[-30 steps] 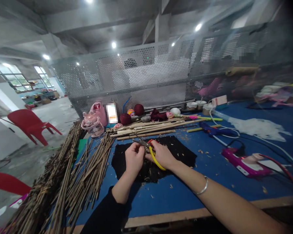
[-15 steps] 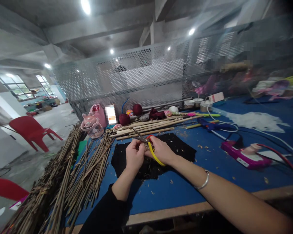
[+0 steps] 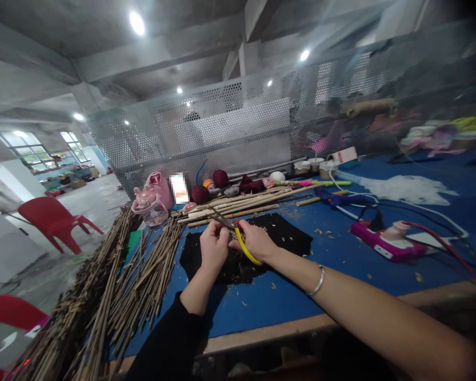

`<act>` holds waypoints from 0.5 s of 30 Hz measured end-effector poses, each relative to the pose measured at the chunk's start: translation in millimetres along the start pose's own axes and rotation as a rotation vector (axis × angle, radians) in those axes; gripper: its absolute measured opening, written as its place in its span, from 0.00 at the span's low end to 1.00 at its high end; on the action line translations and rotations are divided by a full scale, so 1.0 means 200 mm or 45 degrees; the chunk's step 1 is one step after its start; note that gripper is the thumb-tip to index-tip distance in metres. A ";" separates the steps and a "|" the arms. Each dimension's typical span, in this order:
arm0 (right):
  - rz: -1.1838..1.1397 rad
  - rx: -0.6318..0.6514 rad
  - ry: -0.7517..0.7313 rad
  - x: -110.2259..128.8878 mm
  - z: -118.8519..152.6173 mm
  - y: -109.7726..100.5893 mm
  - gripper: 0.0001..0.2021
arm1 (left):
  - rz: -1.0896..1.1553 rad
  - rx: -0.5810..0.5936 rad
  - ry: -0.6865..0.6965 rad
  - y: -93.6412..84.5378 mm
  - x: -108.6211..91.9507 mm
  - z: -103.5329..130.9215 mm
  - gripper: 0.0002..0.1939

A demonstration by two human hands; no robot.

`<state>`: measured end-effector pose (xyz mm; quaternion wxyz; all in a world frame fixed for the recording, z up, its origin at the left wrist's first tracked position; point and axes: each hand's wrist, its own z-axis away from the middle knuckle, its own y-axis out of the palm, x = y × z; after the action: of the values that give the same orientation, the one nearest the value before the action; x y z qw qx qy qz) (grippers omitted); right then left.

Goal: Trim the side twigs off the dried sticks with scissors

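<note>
My right hand (image 3: 257,242) grips a pair of scissors (image 3: 244,251) with yellow and red handles; their dark blades point up and left. Close beside the blades is my left hand (image 3: 214,247), its thumb and fingers pinched together on something too small and hidden to name. Both hands are over a black cloth (image 3: 291,237) strewn with pale chips. The cloth lies on the blue table top (image 3: 257,312).
Bundles of thin dry sticks (image 3: 148,280) lie left. Behind the cloth are peeled sticks (image 3: 254,201), dark red yarn balls (image 3: 220,178) and a pink-lidded jug (image 3: 150,209). A glue gun (image 3: 335,198) and a purple power strip (image 3: 384,241) with cables lie right.
The view has shifted slightly, so the table things sit a little further left. My hands stay close together over the cloth, and the scissors remain in my right hand.
</note>
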<state>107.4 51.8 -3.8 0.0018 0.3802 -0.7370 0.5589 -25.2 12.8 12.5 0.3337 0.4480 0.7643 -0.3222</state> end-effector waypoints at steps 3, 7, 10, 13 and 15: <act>0.026 -0.020 0.034 0.00 0.00 0.00 0.20 | -0.037 -0.015 -0.004 0.00 0.00 0.00 0.06; 0.089 -0.041 0.044 0.00 -0.01 -0.01 0.21 | -0.126 -0.022 0.069 -0.02 0.00 0.00 0.08; 0.134 -0.086 0.001 0.01 -0.01 -0.02 0.23 | -0.198 -0.037 0.099 -0.02 0.00 -0.01 0.08; 0.142 -0.105 -0.038 0.02 -0.01 -0.03 0.24 | -0.272 -0.038 0.107 -0.03 0.01 -0.01 0.08; 0.133 -0.074 -0.015 0.02 0.00 -0.03 0.23 | -0.296 -0.028 0.124 -0.02 0.01 -0.01 0.08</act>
<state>107.9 49.7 3.7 -0.0208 0.3442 -0.7718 0.5342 -31.0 13.3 12.5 0.2616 0.3677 0.8298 -0.3283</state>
